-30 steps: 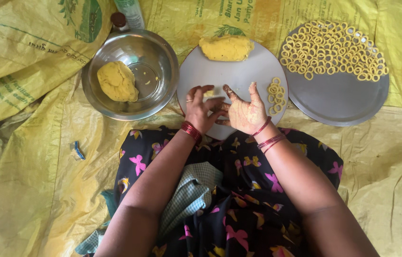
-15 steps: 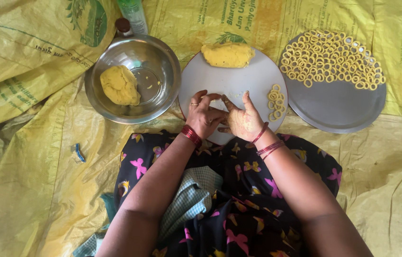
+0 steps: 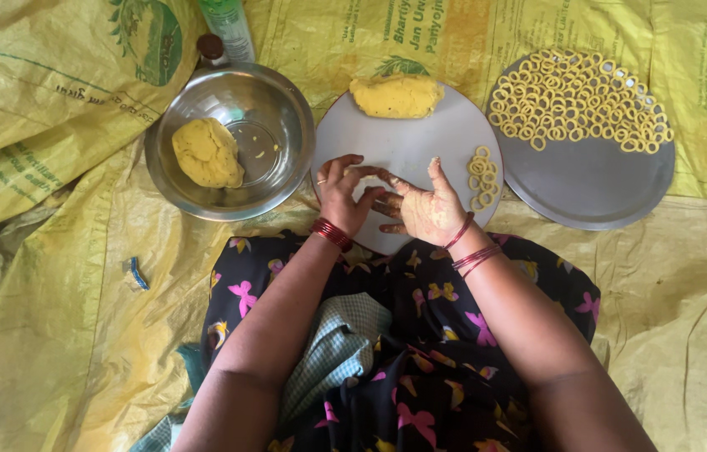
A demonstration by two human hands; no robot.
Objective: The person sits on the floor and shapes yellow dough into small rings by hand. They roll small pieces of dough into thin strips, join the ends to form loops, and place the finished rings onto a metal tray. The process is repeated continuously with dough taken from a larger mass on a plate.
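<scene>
My left hand [image 3: 342, 194] and my right hand [image 3: 425, 213] meet over the near edge of a round grey board [image 3: 408, 144]. Their fingertips pinch a thin pale strand of dough [image 3: 368, 171] between them; most of it is hidden by the fingers. A lump of yellow dough [image 3: 395, 96] lies at the board's far edge. A small cluster of dough rings [image 3: 481, 178] sits on the board just right of my right thumb. Both wrists wear red bangles.
A steel bowl [image 3: 280, 125] at the left holds another dough lump [image 3: 207, 152]. A round steel plate [image 3: 588, 186] at the right carries several dough rings [image 3: 575, 100]. Behind the bowl stands a bottle [image 3: 226, 25]. Yellow plastic sheeting [image 3: 35, 167] covers the floor; a checked cloth [image 3: 333, 351] lies on my lap.
My right hand has turned from flat on the board to fingers pointing left, meeting my left fingertips. The view has shifted slightly.
</scene>
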